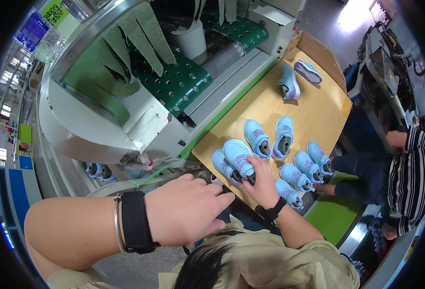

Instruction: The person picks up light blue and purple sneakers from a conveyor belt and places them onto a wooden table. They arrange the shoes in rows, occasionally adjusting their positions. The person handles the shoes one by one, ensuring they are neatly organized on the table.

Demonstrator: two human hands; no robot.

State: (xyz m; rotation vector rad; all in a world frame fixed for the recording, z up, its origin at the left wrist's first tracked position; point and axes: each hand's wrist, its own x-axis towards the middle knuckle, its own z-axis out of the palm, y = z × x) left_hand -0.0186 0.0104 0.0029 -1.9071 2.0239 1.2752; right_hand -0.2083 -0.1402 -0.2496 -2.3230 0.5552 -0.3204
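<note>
The right hand (263,185) is clamped on the back part of a blue shoe (236,153). The shoe is at the near edge of the table (323,113), and its toe points away from the person. Another blue shoe (219,161) sits right beside it, partly hidden by it. The left hand (188,209) is apart from the right one. It hangs in the air near the table edge, with its fingers loosely bent and its thumb out. Each wrist has a black band, and the left one has a silver bracelet (119,224) too.

Just past the held shoe, two more blue shoes (284,136) stand side by side. To the right, four blue shoes (306,166) stand in a slanting row. Far up the table, two more shoes (309,72) lie tipped over, and one shows its bottom. A bent piece of cardboard (325,53) stands at the far end.

To the left is a big white machine (77,132). It has a green belt (193,84) full of holes and hanging green strips (150,36). On the right, another person in a striped shirt (407,183) is close to the table.
</note>
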